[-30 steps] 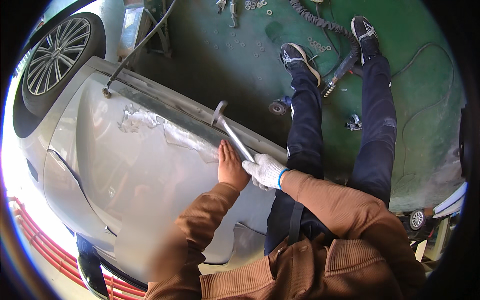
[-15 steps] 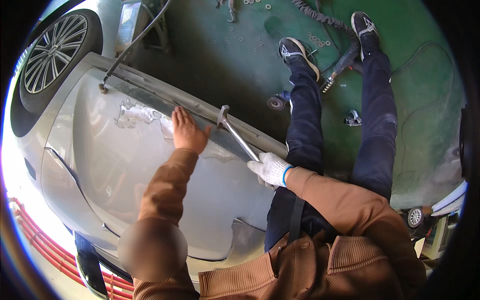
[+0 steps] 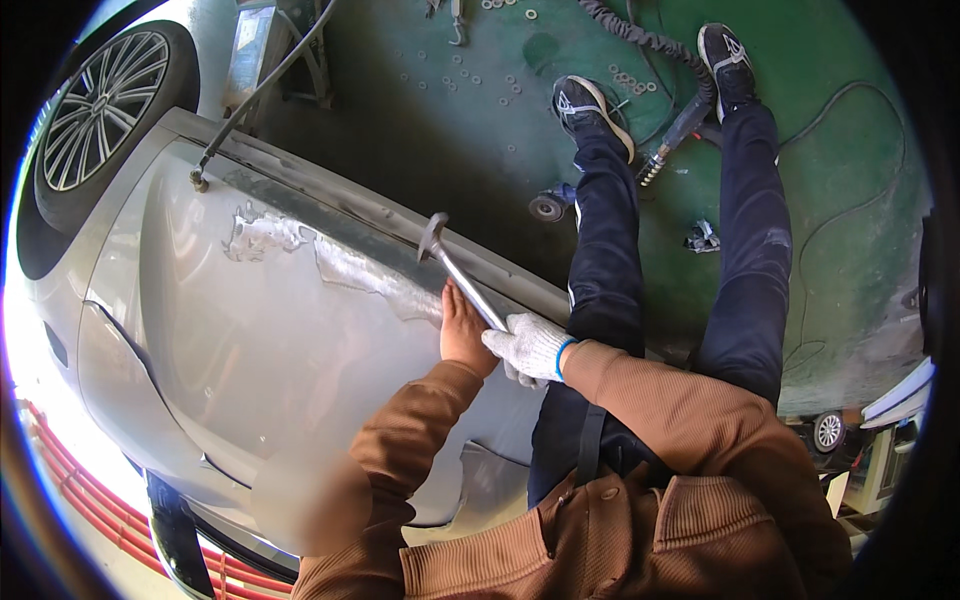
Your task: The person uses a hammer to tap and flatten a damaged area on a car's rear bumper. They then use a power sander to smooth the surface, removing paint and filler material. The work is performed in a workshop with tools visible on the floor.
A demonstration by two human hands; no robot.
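Note:
My bare left hand [image 3: 460,325] lies with fingers outstretched on the silver car panel [image 3: 220,340], beside the long scraped strip of bare metal [image 3: 360,275], partly behind my right hand. My right hand [image 3: 525,345], in a white knit glove with a blue cuff, is closed round the steel handle of a body hammer [image 3: 470,285], whose head is raised near the panel's lower edge strip [image 3: 300,190]. A hose with a brass fitting [image 3: 198,178] reaches the panel's front end, near the wheel [image 3: 105,105].
My legs [image 3: 750,220] stretch over the green floor [image 3: 840,260], among an angle grinder [image 3: 550,205], a tool on a sleeved hose [image 3: 670,145], scattered washers [image 3: 630,80] and cables. A metal stand [image 3: 255,60] is beside the wheel; red pipes [image 3: 70,460] run at lower left.
My left hand slid toward the wheel half a second ago and is now back rightward beside my right hand. The hammer and gloved hand have shifted slightly toward the left.

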